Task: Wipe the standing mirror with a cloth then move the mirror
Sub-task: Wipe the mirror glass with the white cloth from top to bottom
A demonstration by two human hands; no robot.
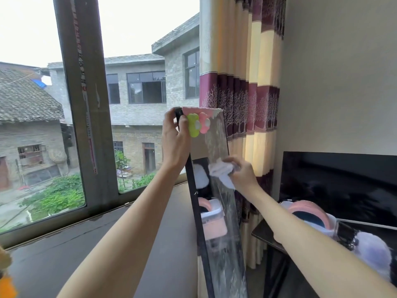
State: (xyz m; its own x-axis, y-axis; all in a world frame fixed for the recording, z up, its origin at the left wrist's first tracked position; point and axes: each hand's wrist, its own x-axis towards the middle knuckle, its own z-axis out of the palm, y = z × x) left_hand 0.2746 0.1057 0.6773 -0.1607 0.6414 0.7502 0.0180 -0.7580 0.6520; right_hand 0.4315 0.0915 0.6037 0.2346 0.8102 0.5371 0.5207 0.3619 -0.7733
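A tall narrow standing mirror [217, 145] with a black frame stands tilted in front of me, between the window and the curtain. Green and pink flower decorations [196, 125] sit at its top. My left hand [175, 140] grips the top left edge of the frame. My right hand [241, 172] presses a crumpled white cloth [221, 171] against the glass about a third of the way down. The glass looks streaky and reflects a pink and white container.
A wide dark windowsill [86, 250] runs along the window at left. A striped curtain [251, 93] hangs right behind the mirror. At right stand a dark screen [343, 179], a black table with a pink and white container [309, 214] and a pale fluffy thing [371, 252].
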